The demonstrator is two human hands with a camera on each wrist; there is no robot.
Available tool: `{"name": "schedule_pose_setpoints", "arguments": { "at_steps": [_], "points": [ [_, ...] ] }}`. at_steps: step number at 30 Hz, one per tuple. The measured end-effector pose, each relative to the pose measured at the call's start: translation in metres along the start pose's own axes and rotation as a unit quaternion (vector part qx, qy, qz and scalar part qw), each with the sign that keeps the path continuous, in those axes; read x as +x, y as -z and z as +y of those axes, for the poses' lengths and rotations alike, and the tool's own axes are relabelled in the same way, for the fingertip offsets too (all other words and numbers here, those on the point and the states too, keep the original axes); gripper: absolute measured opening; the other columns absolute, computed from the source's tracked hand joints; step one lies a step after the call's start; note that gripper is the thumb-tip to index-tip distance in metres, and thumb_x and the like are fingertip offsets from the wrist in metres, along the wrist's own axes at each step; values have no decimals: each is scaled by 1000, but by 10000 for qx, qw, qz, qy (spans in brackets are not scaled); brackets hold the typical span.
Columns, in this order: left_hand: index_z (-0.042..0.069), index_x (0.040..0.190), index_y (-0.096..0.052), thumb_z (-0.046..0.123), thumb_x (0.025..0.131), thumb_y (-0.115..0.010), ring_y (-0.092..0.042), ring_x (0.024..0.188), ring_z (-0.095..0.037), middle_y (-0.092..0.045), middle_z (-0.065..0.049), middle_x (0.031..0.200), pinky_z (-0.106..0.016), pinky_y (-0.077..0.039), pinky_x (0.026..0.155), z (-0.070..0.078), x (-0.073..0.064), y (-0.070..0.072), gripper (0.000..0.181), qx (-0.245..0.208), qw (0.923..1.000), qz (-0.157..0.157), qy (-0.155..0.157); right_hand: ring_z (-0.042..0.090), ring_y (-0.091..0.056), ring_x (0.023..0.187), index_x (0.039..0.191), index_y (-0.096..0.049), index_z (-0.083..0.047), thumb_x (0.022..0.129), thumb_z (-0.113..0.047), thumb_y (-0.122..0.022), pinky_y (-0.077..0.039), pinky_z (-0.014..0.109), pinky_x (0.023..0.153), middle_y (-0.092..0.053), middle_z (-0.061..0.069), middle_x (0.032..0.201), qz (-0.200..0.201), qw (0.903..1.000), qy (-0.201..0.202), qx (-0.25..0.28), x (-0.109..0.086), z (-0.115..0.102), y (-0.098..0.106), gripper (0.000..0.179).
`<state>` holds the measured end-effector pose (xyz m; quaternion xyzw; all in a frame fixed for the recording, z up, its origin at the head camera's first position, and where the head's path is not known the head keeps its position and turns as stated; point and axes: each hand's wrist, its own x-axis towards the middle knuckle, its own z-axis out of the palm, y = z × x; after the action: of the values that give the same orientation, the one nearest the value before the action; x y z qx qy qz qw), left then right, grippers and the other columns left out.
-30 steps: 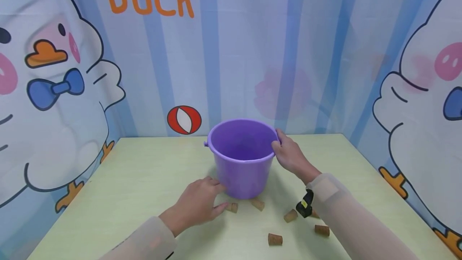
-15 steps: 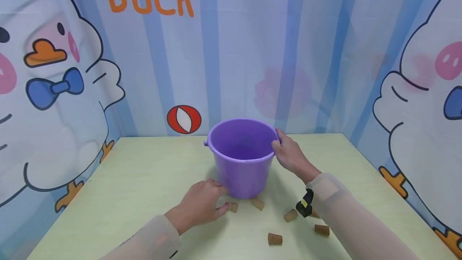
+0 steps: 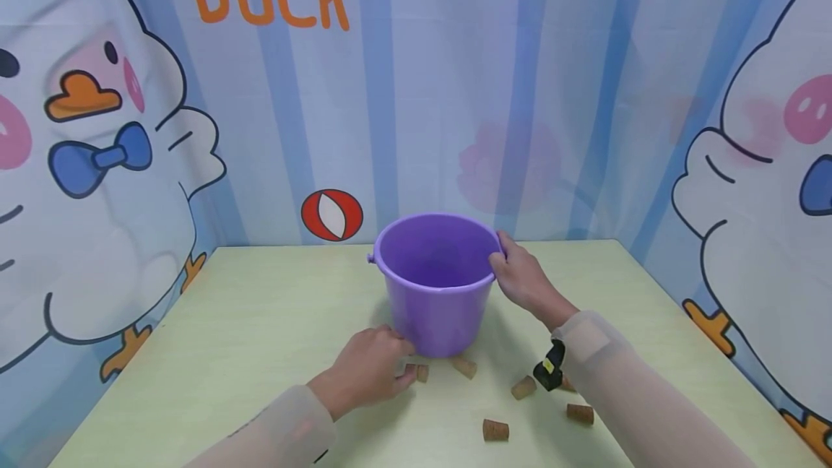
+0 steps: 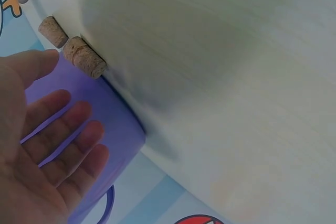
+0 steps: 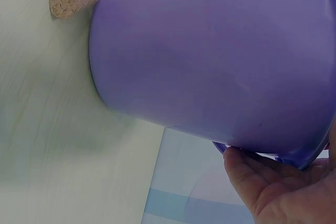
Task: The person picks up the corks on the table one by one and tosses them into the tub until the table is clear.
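Purple round plastic bucket [image 3: 438, 320] stands upright near the centre of the head view, on a pale yellow-green table [image 3: 273, 309], between the two hands. The right hand [image 3: 523, 280] is at its upper right side and grips it at the rim. The left hand [image 3: 370, 367] is at its lower left; the fingers are relaxed and a little spread, with the thumb apart from them. Near this thumb lies a light-brown cork [image 3: 422, 373]; whether they touch, I cannot tell. More brown tapered corks [image 3: 496, 430] lie toward the lower right of the frame.
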<state>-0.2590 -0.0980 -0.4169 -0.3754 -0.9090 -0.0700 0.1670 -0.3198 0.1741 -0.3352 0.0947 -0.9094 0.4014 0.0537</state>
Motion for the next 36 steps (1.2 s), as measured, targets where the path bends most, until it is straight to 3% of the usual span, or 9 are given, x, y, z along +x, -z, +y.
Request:
{"name": "schedule_pose_setpoints", "arguments": {
  "at_steps": [24,36],
  "points": [
    [16,68,-63,33,87,-81,-51,57,-10,-50,11,58,-30,-47,53,0,7,-12,31,-89,9999,-113,48,41,-25,151,163,-12,1,102,-22,-29,-24,56,122,-27,23,164,-50,10000,-49,20,1,0,0,67],
    [17,69,-65,25,82,-84,-53,59,-7,-56,10,62,-24,-48,54,2,7,-17,24,-33,9997,-227,76,40,-23,152,163,-12,0,102,-22,-29,-23,55,122,-25,23,165,-30,10000,-93,-8,0,0,0,67]
  ]
}}
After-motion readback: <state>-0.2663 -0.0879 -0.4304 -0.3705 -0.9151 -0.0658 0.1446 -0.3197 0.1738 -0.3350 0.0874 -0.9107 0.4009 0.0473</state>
